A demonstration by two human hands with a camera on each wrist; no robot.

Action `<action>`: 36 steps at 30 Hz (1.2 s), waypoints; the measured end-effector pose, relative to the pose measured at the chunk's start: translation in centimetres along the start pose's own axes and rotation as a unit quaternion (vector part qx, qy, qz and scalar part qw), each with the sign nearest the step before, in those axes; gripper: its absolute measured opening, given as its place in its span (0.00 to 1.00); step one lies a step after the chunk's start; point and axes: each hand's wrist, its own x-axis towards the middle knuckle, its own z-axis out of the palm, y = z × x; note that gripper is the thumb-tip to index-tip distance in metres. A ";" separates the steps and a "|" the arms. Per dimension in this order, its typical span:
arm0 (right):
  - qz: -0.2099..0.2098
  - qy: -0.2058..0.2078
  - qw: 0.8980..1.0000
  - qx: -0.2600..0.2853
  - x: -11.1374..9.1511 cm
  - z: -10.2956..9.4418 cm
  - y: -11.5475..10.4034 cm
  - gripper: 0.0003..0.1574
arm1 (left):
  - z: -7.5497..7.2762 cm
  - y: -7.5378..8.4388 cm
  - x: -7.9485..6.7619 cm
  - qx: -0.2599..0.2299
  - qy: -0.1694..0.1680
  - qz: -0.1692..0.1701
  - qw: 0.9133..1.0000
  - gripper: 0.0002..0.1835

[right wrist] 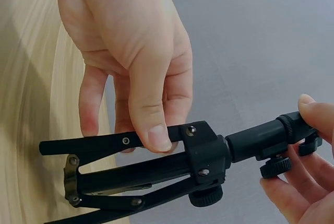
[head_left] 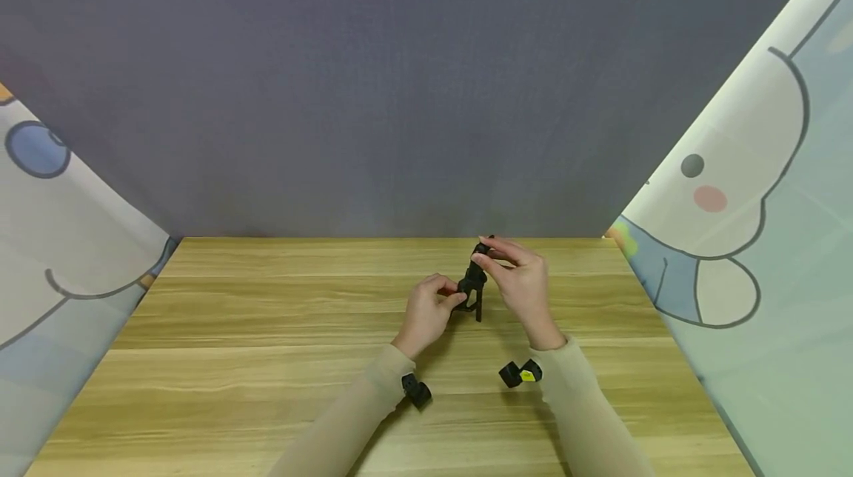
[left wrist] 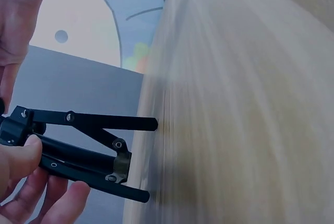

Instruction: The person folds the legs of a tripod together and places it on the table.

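Note:
A small black tripod point(head_left: 474, 281) with folding metal legs is held between both hands, near the back of the table. My left hand point(head_left: 428, 310) pinches one of its legs point(right wrist: 94, 143), thumb on the outer side close to the hub. Higher up, my right hand point(head_left: 523, 277) grips the top section of the centre column. The right wrist view shows round knobs point(right wrist: 205, 196) on the hub and column, and the legs only slightly spread. Whether the leg ends touch the table cannot be told.
The wooden table point(head_left: 266, 329) runs back to a dark grey wall panel point(head_left: 400, 92). Cartoon-printed panels stand at the left point(head_left: 87, 225) and right point(head_left: 733, 225). A small black camera point(head_left: 416, 391) is on the left wrist, another point(head_left: 520, 373) on the right.

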 end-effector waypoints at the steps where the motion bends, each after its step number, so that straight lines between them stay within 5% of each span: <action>1: 0.002 0.000 1.000 0.002 0.0 0.0 0.0 0.16 | 0.0 0.0 0.0 0.001 -0.001 0.000 1.000 0.03; 16: 0.033 -0.012 0.997 0.069 -0.1 -0.1 0.3 0.18 | 0.0 0.0 0.1 0.006 -0.016 -0.010 1.000 0.03; 27: 0.017 0.006 0.993 0.113 -0.4 -0.8 0.6 0.16 | 0.3 0.0 0.0 0.016 -0.004 -0.007 1.000 0.05; 36: 0.034 0.022 0.994 0.100 -1.2 -2.1 1.7 0.18 | 0.2 0.2 0.1 0.014 -0.004 -0.014 1.000 0.05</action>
